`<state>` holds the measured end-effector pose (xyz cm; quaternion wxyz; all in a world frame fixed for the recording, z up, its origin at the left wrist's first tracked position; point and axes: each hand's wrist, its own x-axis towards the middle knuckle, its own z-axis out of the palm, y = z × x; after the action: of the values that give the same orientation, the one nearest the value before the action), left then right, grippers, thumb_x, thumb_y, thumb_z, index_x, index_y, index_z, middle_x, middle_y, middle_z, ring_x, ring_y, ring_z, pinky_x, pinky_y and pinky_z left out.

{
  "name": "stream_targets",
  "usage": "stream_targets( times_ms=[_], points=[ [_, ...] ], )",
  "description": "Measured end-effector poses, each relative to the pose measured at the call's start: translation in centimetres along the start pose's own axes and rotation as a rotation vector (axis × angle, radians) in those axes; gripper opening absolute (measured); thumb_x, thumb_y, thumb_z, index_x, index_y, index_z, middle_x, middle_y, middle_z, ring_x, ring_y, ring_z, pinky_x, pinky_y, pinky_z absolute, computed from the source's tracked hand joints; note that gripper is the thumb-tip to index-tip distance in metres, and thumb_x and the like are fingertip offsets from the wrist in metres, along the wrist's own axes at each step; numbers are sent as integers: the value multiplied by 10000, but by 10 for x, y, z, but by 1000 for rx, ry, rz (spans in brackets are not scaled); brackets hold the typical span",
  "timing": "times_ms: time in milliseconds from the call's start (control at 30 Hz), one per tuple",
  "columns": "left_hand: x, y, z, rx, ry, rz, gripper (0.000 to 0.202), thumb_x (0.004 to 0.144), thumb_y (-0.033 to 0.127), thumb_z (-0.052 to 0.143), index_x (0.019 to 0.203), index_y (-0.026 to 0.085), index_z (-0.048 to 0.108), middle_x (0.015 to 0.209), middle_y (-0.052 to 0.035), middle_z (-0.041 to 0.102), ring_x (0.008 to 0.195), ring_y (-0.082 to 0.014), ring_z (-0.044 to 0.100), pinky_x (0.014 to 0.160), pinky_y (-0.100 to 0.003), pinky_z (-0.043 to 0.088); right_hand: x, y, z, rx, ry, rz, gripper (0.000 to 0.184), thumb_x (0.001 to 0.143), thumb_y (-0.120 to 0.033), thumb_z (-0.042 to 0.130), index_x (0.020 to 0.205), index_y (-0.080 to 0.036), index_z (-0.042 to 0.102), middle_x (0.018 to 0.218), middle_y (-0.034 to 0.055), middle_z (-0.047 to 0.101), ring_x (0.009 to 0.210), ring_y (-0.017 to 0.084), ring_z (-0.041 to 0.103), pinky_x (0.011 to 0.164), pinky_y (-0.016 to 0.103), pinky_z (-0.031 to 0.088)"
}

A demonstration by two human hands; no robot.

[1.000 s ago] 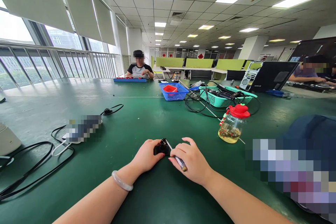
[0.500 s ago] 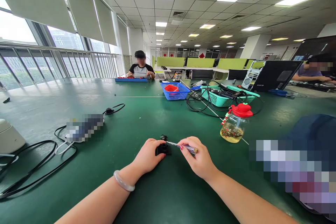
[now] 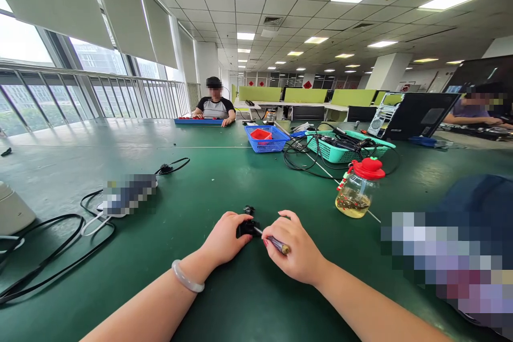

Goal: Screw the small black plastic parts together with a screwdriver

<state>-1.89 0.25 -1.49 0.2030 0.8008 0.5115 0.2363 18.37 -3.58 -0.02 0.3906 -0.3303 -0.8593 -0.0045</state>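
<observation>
Green bench under everything; far edge in view, near edge out of frame on my side. Teal basket of black cables toward the far edge, right of centre; red-lidded bottle nearer me.

My left hand: grasping, thumb and fingers pinching a black part down on the bench. My right hand: curled round a slim screwdriver-like tool, one finger lifted off it.

Tool: long axis slants, butt toward the near edge and right, metal tip toward the far edge and left. Black part: well in from the far edge, between my hands; fingers cover its left end, so can't call its long axis. Small black clump just beyond it, far-edge side; joined or loose, can't tell.

Step, my read: working the tip at the part's right side. Looks like contact; turning or prying, can't tell. Next move, I'd judge, calls for left pinch firm, part not sliding, tool's shaft lined up with the spot it's working, light push.
</observation>
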Motion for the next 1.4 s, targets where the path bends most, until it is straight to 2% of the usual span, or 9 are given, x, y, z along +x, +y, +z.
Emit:
stream_targets(
  times_ms=[133, 233, 367, 467, 600, 700, 967, 1200, 1400],
  points=[
    [0, 0, 0, -4, 1, 1, 461, 748, 235, 652, 1209, 228, 628, 1155, -75, 680, 1149, -255, 554, 1029, -390, 426, 0, -1, 0, 29, -16, 26, 113, 852, -142, 484, 821, -225, 554, 711, -21, 647, 677, 140, 581, 984, 429, 363],
    [-1, 0, 0, -7, 1, 7, 473, 742, 234, 661, 1214, 238, 622, 1158, -68, 680, 1139, -255, 560, 1026, -395, 427, 1, 2, 1, 80, -19, 97, 122, 875, -161, 479, 806, -227, 555, 731, -25, 663, 675, 135, 591, 966, 418, 390],
    [-1, -1, 1, -15, 5, 24, 473, 753, 219, 649, 1224, 248, 610, 1194, -63, 668, 1151, -250, 558, 1040, -398, 417, 1, 9, 2, 149, -27, 272, 167, 908, -240, 482, 810, -239, 617, 764, -17, 691, 743, 162, 624, 804, 331, 478],
    [0, -1, 1, -3, -8, 17, 464, 763, 222, 646, 1225, 253, 609, 1171, -61, 675, 1132, -248, 569, 1030, -398, 425, 1, 15, 1, 244, 40, 370, 221, 916, -322, 481, 800, -229, 644, 757, 1, 689, 761, 180, 633, 696, 286, 486],
    [0, 1, -1, 9, -17, -12, 458, 778, 246, 642, 1234, 258, 610, 1126, -68, 680, 1106, -246, 587, 1009, -384, 443, 0, 22, -1, 350, 194, 464, 310, 935, -393, 448, 751, -211, 620, 660, 5, 639, 649, 169, 610, 615, 270, 468],
    [0, 2, -2, 11, -26, -38, 454, 787, 258, 636, 1241, 253, 610, 1135, -79, 675, 1098, -245, 595, 1003, -383, 448, -1, 24, 1, 378, 225, 525, 330, 934, -432, 451, 746, -210, 607, 641, 2, 611, 613, 164, 587, 588, 266, 457],
    [1, 1, -1, 38, -41, -10, 470, 798, 254, 631, 1267, 249, 599, 1172, -76, 674, 1120, -242, 589, 1020, -368, 436, 2, 20, 3, 349, 34, 490, 276, 929, -387, 442, 770, -218, 592, 661, -17, 607, 609, 146, 562, 584, 251, 427],
    [1, 1, -1, 42, -43, 3, 468, 817, 282, 631, 1282, 245, 589, 1190, -75, 670, 1124, -241, 581, 1024, -375, 433, 0, 15, -6, 308, 154, 444, 295, 931, -349, 404, 735, -211, 575, 688, 16, 617, 688, 172, 577, 631, 272, 437],
    [1, 0, 0, 51, -30, 40, 445, 816, 317, 645, 1255, 253, 611, 1163, -71, 683, 1109, -245, 589, 1003, -382, 457, -2, 14, -4, 308, 53, 433, 240, 909, -310, 422, 739, -214, 562, 690, 9, 594, 720, 176, 551, 658, 281, 421]
  ],
)
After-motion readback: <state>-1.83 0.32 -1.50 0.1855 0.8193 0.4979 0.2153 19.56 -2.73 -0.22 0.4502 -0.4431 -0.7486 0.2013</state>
